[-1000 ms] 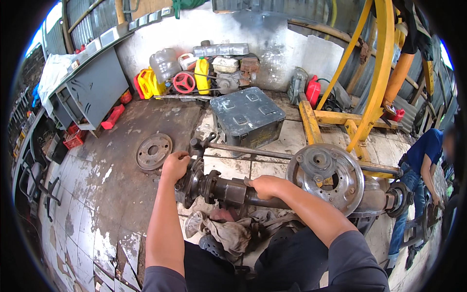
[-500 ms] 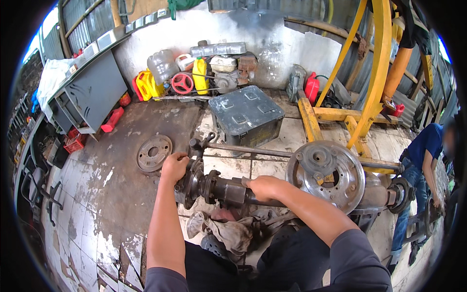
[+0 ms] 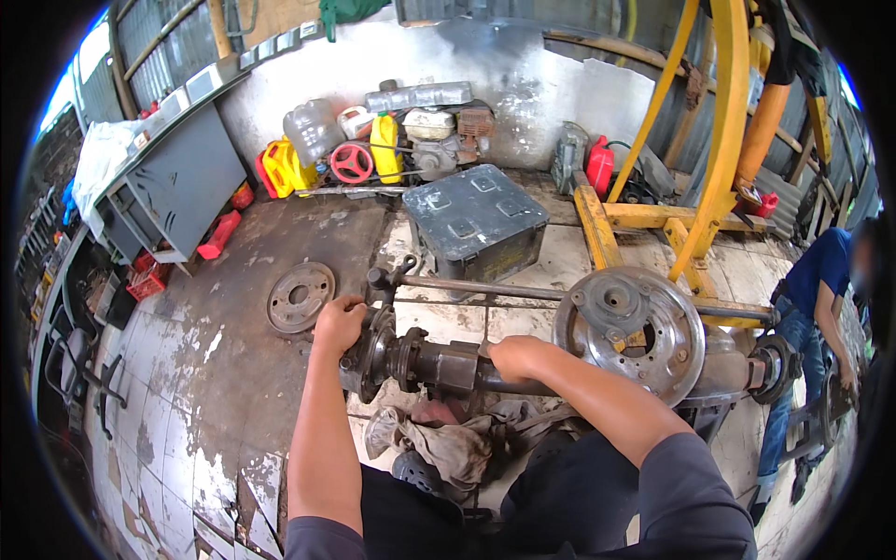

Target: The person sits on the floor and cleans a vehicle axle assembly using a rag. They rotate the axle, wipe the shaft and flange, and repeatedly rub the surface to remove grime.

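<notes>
A greasy vehicle axle [image 3: 451, 367] lies crosswise in front of me, with a wheel hub [image 3: 373, 357] at its left end. My left hand [image 3: 340, 322] is closed at the hub's upper left edge, its fingertips partly hidden. Farther right, my right hand [image 3: 518, 357] wraps over the axle tube beside a square block, thumb on top. A long tie rod [image 3: 476, 286] runs behind the axle from a joint near my left hand. On the axle's right part rests a steel wheel rim [image 3: 674, 347] with a round hub piece [image 3: 609, 301] on it.
A flat round plate [image 3: 301, 297] lies on the floor at left. Behind the axle stands a dark lidded box [image 3: 476, 215]; a yellow hoist frame [image 3: 714, 159] rises at right. Crumpled rags [image 3: 448, 448] lie near my feet. A person in blue [image 3: 812, 299] bends at far right.
The whole view has shifted slightly. Both my hands keep their places on the hub and the axle.
</notes>
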Demonstrator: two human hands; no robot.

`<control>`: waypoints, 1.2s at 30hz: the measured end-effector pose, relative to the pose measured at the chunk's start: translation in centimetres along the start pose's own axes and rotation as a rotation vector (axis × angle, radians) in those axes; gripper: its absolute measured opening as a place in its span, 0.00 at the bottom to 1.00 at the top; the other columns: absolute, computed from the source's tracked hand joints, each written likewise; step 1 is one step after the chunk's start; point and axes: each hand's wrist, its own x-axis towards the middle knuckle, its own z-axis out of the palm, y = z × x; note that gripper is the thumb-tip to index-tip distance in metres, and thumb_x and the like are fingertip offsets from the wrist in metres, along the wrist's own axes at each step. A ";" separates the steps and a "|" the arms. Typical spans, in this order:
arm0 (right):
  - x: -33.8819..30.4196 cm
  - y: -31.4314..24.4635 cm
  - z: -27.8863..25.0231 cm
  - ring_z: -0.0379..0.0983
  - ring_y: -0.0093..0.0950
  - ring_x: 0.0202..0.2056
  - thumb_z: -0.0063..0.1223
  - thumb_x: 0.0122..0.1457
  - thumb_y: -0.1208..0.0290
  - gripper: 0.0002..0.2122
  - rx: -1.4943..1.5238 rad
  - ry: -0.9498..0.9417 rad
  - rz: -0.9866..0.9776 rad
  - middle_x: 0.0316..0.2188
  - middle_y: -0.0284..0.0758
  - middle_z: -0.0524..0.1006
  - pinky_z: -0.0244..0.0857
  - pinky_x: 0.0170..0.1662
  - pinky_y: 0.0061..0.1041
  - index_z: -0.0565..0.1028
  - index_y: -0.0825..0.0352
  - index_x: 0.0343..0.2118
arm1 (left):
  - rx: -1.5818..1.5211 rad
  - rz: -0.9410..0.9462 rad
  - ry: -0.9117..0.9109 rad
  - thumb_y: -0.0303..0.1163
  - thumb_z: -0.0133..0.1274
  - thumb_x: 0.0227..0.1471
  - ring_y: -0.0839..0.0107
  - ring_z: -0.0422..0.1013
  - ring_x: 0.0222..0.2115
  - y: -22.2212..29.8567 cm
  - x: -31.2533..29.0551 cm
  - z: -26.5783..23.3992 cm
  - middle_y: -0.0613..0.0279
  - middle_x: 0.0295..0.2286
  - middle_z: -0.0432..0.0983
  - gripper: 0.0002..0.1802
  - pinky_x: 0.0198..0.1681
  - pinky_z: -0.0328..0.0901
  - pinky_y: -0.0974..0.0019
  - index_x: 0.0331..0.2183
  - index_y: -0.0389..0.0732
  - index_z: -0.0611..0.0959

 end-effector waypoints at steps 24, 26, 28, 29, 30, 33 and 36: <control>2.0 1.1 1.3 0.79 0.43 0.41 0.54 0.44 0.80 0.12 0.084 0.102 -0.011 0.36 0.48 0.81 0.73 0.42 0.38 0.82 0.71 0.34 | -0.031 -0.046 -0.048 0.37 0.55 0.51 0.59 0.77 0.43 1.1 -0.1 -0.5 0.49 0.40 0.82 0.20 0.50 0.66 0.63 0.45 0.38 0.84; 2.3 1.9 1.8 0.79 0.43 0.41 0.54 0.44 0.80 0.12 0.081 0.109 0.003 0.36 0.48 0.81 0.73 0.42 0.38 0.82 0.71 0.34 | -0.043 -0.058 -0.046 0.37 0.55 0.51 0.59 0.77 0.43 0.8 0.1 -0.3 0.49 0.40 0.82 0.21 0.50 0.66 0.63 0.45 0.38 0.84; 1.5 1.1 1.4 0.79 0.42 0.41 0.54 0.44 0.80 0.12 0.047 0.093 -0.003 0.36 0.48 0.81 0.73 0.42 0.37 0.82 0.71 0.34 | -0.001 -0.054 -0.027 0.37 0.54 0.51 0.60 0.77 0.43 1.1 -0.4 -0.3 0.49 0.40 0.82 0.21 0.50 0.66 0.62 0.45 0.38 0.84; 1.4 0.8 0.9 0.78 0.43 0.43 0.52 0.46 0.80 0.15 0.047 0.056 -0.004 0.38 0.49 0.80 0.72 0.44 0.39 0.79 0.71 0.39 | -0.007 -0.047 -0.023 0.37 0.54 0.51 0.60 0.77 0.43 1.2 -0.2 -0.4 0.49 0.40 0.82 0.21 0.49 0.66 0.62 0.45 0.38 0.84; 1.0 0.7 0.4 0.77 0.44 0.45 0.50 0.47 0.79 0.17 0.048 0.014 0.002 0.40 0.50 0.80 0.71 0.46 0.40 0.77 0.71 0.44 | -0.018 -0.038 -0.025 0.37 0.54 0.51 0.60 0.77 0.43 1.4 -0.1 -0.3 0.49 0.40 0.82 0.21 0.49 0.66 0.62 0.45 0.38 0.84; 1.7 1.0 0.6 0.76 0.45 0.47 0.49 0.49 0.79 0.19 0.067 -0.024 -0.001 0.42 0.50 0.79 0.69 0.48 0.41 0.75 0.71 0.47 | -0.038 -0.058 -0.051 0.37 0.55 0.51 0.59 0.77 0.43 1.3 -0.4 -0.8 0.49 0.41 0.81 0.21 0.49 0.66 0.62 0.45 0.37 0.84; 2.0 1.5 1.0 0.76 0.45 0.47 0.49 0.49 0.79 0.18 0.059 -0.013 -0.003 0.42 0.49 0.79 0.69 0.48 0.40 0.75 0.71 0.46 | -0.044 -0.048 -0.059 0.37 0.55 0.51 0.60 0.77 0.42 1.5 -0.4 -0.6 0.49 0.40 0.82 0.22 0.49 0.67 0.62 0.45 0.37 0.83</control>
